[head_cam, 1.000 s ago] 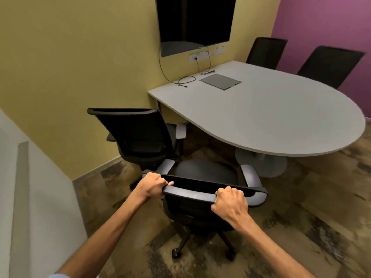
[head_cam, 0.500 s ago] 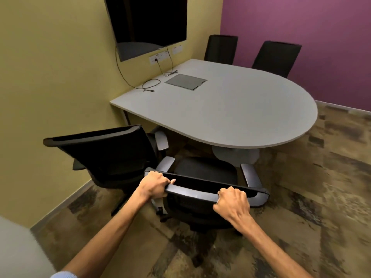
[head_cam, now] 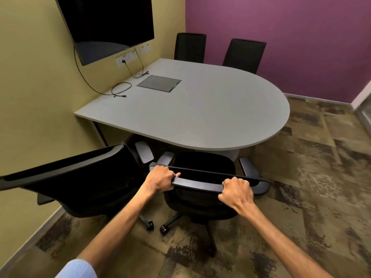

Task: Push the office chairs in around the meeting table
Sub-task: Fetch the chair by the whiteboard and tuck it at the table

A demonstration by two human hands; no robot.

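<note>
While both arms reach forward nearly straight, I see my left hand [head_cam: 160, 177] and right hand [head_cam: 236, 190] fisted tight around the top rail of the office chair [head_cam: 202, 173], its seat front seemingly tucked just under the meeting table [head_cam: 200, 109] rim beyond my knuckles.

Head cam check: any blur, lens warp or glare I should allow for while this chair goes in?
Head view: strong wide-angle warp, with the wall edges and the table rim bowing; the carpet at lower right and the left chair are smeared by motion; the hands and the gripped chair are sharp; lighting is even, and the TV shows only a dim reflection.
</note>
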